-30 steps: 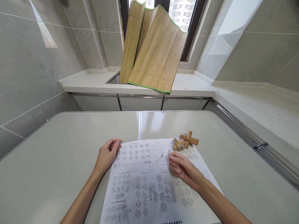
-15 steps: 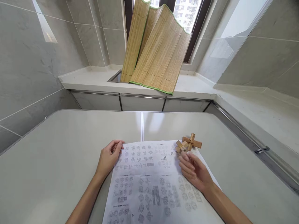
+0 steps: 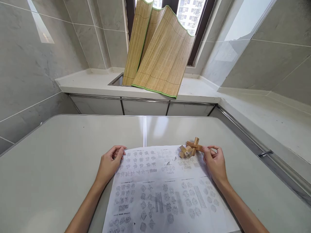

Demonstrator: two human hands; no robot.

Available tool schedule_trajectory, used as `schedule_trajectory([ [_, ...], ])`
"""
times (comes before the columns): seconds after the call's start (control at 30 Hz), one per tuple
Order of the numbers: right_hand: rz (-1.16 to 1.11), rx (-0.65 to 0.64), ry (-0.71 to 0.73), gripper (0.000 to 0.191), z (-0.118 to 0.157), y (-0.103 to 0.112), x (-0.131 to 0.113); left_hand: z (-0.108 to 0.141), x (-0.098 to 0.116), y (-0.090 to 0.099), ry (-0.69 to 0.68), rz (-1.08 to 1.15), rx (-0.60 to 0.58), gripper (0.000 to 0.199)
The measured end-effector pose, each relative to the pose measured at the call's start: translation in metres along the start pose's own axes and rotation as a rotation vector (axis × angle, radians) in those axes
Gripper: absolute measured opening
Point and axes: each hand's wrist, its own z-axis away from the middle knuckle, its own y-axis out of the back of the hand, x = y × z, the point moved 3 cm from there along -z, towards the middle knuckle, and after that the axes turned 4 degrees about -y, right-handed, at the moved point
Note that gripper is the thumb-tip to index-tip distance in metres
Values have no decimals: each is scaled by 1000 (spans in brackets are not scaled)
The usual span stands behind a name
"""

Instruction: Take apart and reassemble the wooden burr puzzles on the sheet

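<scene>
A large printed paper sheet point(image 3: 138, 178) covered in small puzzle diagrams lies on the table. At its upper left corner my left hand point(image 3: 110, 161) is closed, thumb and fingers pinching the paper's edge. A wooden interlocking puzzle point(image 3: 195, 146), cross-shaped with a round peg standing up, rests by the sheet's upper right corner. Against it sits a paler cluster of wooden puzzle pieces point(image 3: 186, 152) with dark marks on one face. My right hand point(image 3: 216, 163) is closed with thumb and index finger at the right end of the cross's bar; the fingertips hide that end.
The pale table point(image 3: 63, 155) has a seam point(image 3: 145, 131) down its middle. Behind it runs a white counter point(image 3: 89, 82) with a sink point(image 3: 118, 80). A green-edged bamboo mat point(image 3: 162, 55) stands folded there, before the window point(image 3: 190, 16). A metal rail point(image 3: 243, 129) runs along the right.
My right hand has moved from over the sheet, just below the pieces, rightward and up to the bar's end, and its fingers have pinched together. My left hand stays put. The view has shifted slightly.
</scene>
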Motion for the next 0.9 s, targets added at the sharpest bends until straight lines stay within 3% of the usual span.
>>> schedule_trajectory([
  [0.2, 234, -15, 42, 46, -2, 1, 0, 2, 0, 0, -54, -32, 9, 39],
  [0.37, 225, 0, 82, 48, 2, 2, -7, 9, 4, 1, -160, -95, 7, 34],
  [0.47, 138, 41, 128, 44, 8, 2, -18, 18, 15, -5, -324, -164, -25, 25],
  [0.57, 50, 5, 165, 38, 18, -2, -30, 28, 30, -18, -565, -242, -40, 20],
  [0.63, 4, -84, 179, 35, 28, -7, -37, 36, 39, -27, -641, -225, -58, 16],
  [0.73, -100, -383, 167, 28, 52, -22, -44, 48, 52, -43, -645, -112, -149, 19],
  [0.9, -162, -795, 47, 32, 100, -50, -45, 71, 64, -71, -487, 171, -386, 98],
])
